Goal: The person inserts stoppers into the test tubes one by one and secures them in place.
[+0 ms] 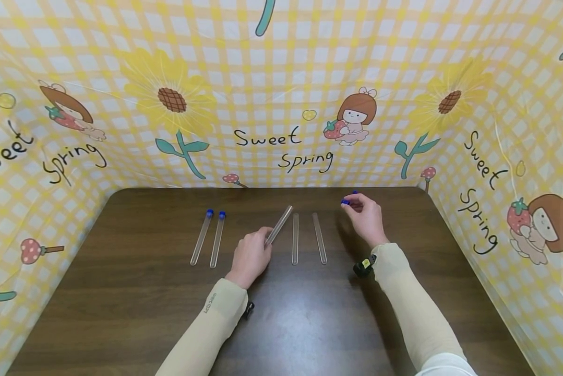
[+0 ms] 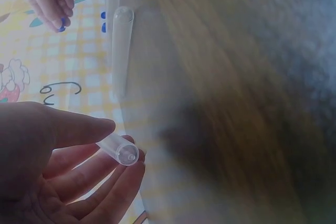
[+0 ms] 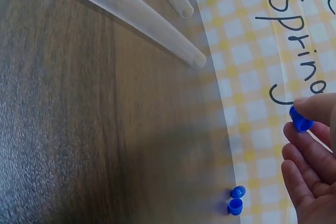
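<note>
My left hand (image 1: 251, 256) pinches a clear test tube (image 1: 279, 224) between thumb and fingers, tilted with its far end to the upper right. The left wrist view shows one end of this tube (image 2: 126, 153) at the fingertips. Further right and raised above the table's back part, my right hand (image 1: 367, 219) pinches a blue cap (image 3: 301, 120) between thumb and fingertip. Two uncapped test tubes, one nearer the left hand (image 1: 295, 239) and another (image 1: 320, 238), lie between the hands. Left of them lie two test tubes (image 1: 201, 240) (image 1: 217, 241) with blue caps on their far ends.
Two loose blue caps (image 3: 238, 191) (image 3: 234, 206) sit near the back edge of the brown wooden table (image 1: 121, 292), partly hidden behind the right hand in the head view. A yellow checked cloth (image 1: 281, 68) hangs along the back and both sides.
</note>
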`<control>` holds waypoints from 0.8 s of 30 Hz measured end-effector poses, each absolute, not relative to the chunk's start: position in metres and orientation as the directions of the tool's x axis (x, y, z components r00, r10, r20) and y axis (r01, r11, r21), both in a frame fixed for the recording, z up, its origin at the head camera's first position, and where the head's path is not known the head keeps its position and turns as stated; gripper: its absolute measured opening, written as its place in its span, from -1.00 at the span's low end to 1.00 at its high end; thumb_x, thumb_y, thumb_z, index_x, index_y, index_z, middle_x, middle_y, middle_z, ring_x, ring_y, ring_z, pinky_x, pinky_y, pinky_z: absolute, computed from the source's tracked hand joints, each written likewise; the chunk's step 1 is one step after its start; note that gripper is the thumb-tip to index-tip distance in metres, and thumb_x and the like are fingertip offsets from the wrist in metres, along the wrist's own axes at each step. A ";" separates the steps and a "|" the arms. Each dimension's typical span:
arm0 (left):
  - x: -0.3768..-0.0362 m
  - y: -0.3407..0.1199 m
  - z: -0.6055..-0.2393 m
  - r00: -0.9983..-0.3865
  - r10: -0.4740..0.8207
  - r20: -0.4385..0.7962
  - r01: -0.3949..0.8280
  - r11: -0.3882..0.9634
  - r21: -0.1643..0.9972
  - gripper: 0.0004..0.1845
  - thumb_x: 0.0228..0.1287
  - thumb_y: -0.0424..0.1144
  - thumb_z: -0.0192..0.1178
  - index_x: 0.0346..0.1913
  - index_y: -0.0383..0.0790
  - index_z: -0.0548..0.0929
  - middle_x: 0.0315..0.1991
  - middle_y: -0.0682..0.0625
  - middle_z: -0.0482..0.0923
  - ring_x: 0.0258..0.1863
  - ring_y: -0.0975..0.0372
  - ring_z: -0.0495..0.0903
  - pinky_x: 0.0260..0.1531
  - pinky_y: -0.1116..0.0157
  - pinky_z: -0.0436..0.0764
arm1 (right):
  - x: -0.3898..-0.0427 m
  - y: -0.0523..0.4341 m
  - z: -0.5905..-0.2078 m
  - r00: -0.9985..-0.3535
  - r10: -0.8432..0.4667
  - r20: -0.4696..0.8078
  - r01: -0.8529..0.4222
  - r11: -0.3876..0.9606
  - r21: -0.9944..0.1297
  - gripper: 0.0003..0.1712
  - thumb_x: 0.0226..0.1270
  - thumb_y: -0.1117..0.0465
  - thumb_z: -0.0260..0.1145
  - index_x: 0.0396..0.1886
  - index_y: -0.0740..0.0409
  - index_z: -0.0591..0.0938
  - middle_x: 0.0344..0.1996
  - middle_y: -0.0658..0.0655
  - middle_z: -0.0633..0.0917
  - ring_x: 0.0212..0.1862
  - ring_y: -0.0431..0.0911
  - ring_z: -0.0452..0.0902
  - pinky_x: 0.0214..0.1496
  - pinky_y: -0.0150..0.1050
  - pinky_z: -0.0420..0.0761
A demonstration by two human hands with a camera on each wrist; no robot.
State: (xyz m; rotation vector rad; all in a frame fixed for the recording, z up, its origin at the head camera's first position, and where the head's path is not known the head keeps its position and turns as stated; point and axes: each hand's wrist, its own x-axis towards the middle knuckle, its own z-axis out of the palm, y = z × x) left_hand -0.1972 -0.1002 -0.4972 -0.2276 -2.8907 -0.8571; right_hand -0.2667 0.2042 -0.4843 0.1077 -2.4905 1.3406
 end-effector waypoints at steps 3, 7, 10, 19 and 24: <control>-0.197 -0.101 -0.498 -0.982 0.114 0.149 0.177 0.829 0.531 -0.61 0.31 -0.38 0.32 0.20 -0.17 0.66 -0.36 -0.01 0.68 -0.50 0.09 0.62 -0.53 0.07 0.60 | -0.266 0.203 -0.483 -0.948 0.076 0.309 -0.214 0.566 -0.796 -0.78 0.38 0.23 0.44 -0.06 0.25 0.73 -0.18 0.18 0.73 -0.14 0.03 0.64 0.00 -0.06 0.62; -0.198 -0.102 -0.499 -0.980 0.118 0.159 0.185 0.828 0.530 -0.62 0.31 -0.39 0.31 0.18 -0.19 0.68 -0.34 -0.01 0.70 -0.48 0.08 0.63 -0.51 0.06 0.61 | -0.266 0.202 -0.482 -0.948 0.070 0.310 -0.217 0.570 -0.792 -0.77 0.39 0.22 0.44 -0.04 0.24 0.73 -0.17 0.18 0.73 -0.13 0.03 0.65 -0.01 -0.06 0.63; -0.198 -0.102 -0.499 -0.977 0.124 0.173 0.198 0.827 0.526 -0.64 0.30 -0.40 0.31 0.15 -0.21 0.70 -0.32 -0.03 0.71 -0.44 0.05 0.66 -0.48 0.04 0.62 | -0.266 0.202 -0.481 -0.949 0.069 0.307 -0.214 0.572 -0.792 -0.77 0.40 0.22 0.43 -0.04 0.24 0.74 -0.17 0.18 0.73 -0.13 0.03 0.65 0.00 -0.06 0.63; -0.197 -0.103 -0.497 -0.975 0.135 0.174 0.208 0.830 0.517 -0.65 0.30 -0.39 0.32 0.14 -0.18 0.72 -0.29 -0.04 0.72 -0.46 0.08 0.65 -0.52 0.07 0.61 | -0.266 0.200 -0.480 -0.947 0.065 0.313 -0.222 0.574 -0.788 -0.74 0.40 0.19 0.42 0.00 0.23 0.75 -0.16 0.17 0.75 -0.12 0.02 0.66 0.00 -0.07 0.64; -0.198 -0.105 -0.498 -0.974 0.139 0.178 0.213 0.827 0.520 -0.65 0.30 -0.38 0.33 0.14 -0.16 0.72 -0.27 -0.04 0.73 -0.46 0.09 0.65 -0.53 0.09 0.61 | -0.265 0.198 -0.478 -0.948 0.058 0.314 -0.228 0.566 -0.792 -0.71 0.41 0.18 0.42 0.03 0.21 0.73 -0.14 0.15 0.73 -0.10 0.00 0.65 0.03 -0.07 0.62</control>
